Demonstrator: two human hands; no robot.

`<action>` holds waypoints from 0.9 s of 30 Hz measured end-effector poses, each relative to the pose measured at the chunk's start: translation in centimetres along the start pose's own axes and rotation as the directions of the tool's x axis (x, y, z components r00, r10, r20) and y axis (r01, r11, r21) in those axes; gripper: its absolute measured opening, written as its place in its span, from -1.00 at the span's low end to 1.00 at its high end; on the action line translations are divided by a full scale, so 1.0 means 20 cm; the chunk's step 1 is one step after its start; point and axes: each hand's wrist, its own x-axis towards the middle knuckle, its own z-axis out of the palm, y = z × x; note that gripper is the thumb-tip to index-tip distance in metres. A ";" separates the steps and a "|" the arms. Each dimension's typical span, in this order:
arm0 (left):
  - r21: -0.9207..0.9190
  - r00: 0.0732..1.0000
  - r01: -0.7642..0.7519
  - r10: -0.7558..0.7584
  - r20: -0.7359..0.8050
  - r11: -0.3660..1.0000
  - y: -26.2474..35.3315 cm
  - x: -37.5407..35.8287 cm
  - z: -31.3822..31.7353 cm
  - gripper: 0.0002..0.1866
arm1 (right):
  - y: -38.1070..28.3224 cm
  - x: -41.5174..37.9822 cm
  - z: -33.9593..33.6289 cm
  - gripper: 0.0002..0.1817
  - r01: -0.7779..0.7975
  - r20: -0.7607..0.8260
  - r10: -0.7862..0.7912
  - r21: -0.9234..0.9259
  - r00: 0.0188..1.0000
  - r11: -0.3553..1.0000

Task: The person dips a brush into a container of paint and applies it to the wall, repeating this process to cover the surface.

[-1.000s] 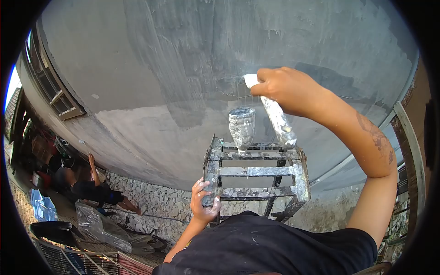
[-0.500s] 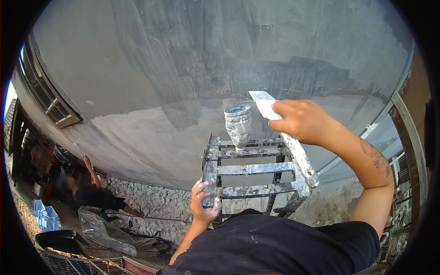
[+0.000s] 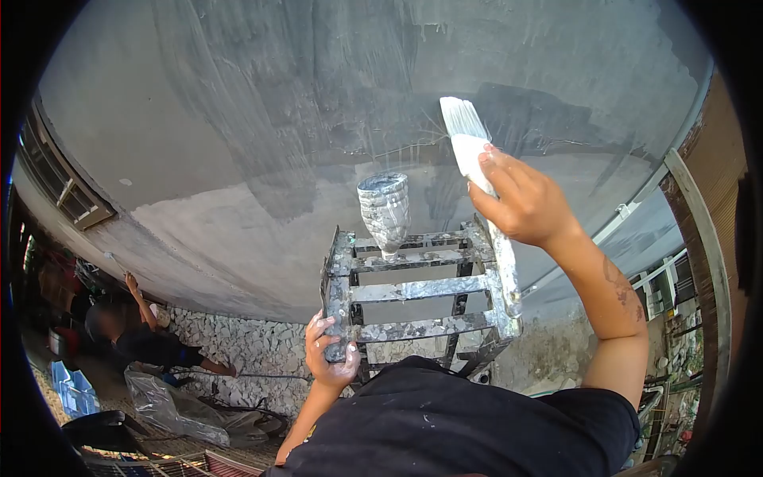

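Observation:
My right hand (image 3: 524, 199) is closed around a white-coated paintbrush (image 3: 469, 151), its bristles pointing up over the grey wall (image 3: 278, 79). The long handle runs down past my wrist towards the right rail of a paint-spattered metal ladder (image 3: 417, 290). At the ladder's left rail my left hand (image 3: 328, 354) is wrapped round the edge, with white paint on its fingers. A paint-crusted container (image 3: 385, 213), wide at the mouth and narrow at its base, stands upright on an upper bar, left of the brush.
Lower left, another person (image 3: 143, 334) reaches towards the wall with a tool. Broken stones (image 3: 254, 346) cover the ground below. Clear plastic sheeting (image 3: 179, 409) and a blue container (image 3: 73, 389) lie nearby. A window (image 3: 60, 163) is at left; a wooden post (image 3: 703, 262) rises at right.
The paintbrush has swung upward, its bristles now higher over the wall and pointing more upright. The ladder and container sit further left in view. My left hand keeps its grip.

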 end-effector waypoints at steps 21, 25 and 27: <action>0.026 0.999 -0.004 0.003 0.040 1.000 -0.02 -0.04 -0.01 -0.64 | -0.23 -0.51 0.19 -0.93 -0.112 0.322 0.037 0.219 0.946 0.969; 0.032 0.998 -0.003 0.000 0.067 0.999 -0.01 -0.03 -0.03 -0.64 | 0.07 -0.39 -0.02 -0.92 -0.241 0.255 0.202 0.132 0.945 0.961; 0.029 0.999 0.018 -0.020 0.050 0.999 -0.02 -0.04 -0.02 -0.64 | 0.18 -0.32 -0.15 -0.86 -0.268 0.181 0.248 0.099 0.952 0.958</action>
